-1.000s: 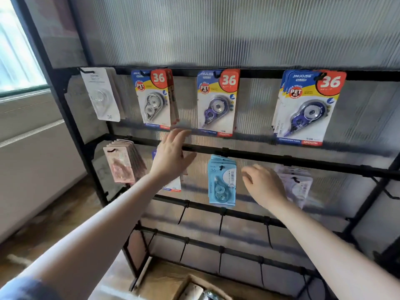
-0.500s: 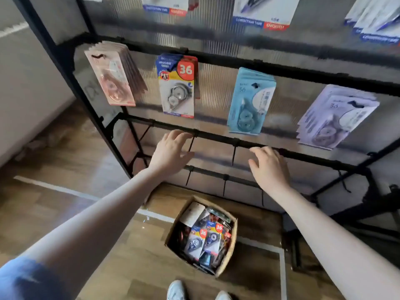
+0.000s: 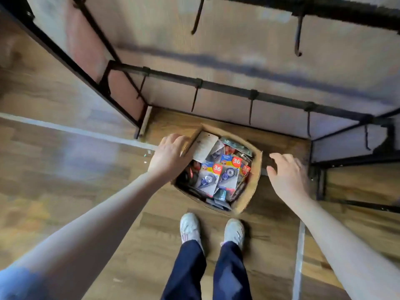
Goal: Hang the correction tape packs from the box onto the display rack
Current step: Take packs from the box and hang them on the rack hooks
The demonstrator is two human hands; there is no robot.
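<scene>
Cardboard box (image 3: 255, 180) sits on the wood floor (image 3: 65, 161), just past two white shoes (image 3: 190, 228). It is full of correction tape packs (image 3: 218, 174), piled every which way. Some packs show a red circle with 36 on it. A white card (image 3: 203, 146) lies at the far left corner inside.

Far behind the box stands the display rack (image 3: 227, 86), with black bars and bare hooks (image 3: 298, 35) in its low rows. Open floor lies to the left of the box. The rack's black foot (image 3: 320, 180) stands close on the right.

Left hand (image 3: 168, 156) is over the box's left edge, fingers loosely bent, and I cannot tell if it touches the edge. It holds no pack. Right hand (image 3: 285, 176) is just right of the box, fingers spread and loose, holding nothing. The packs lie in the box between the two hands, nearer the left one.
</scene>
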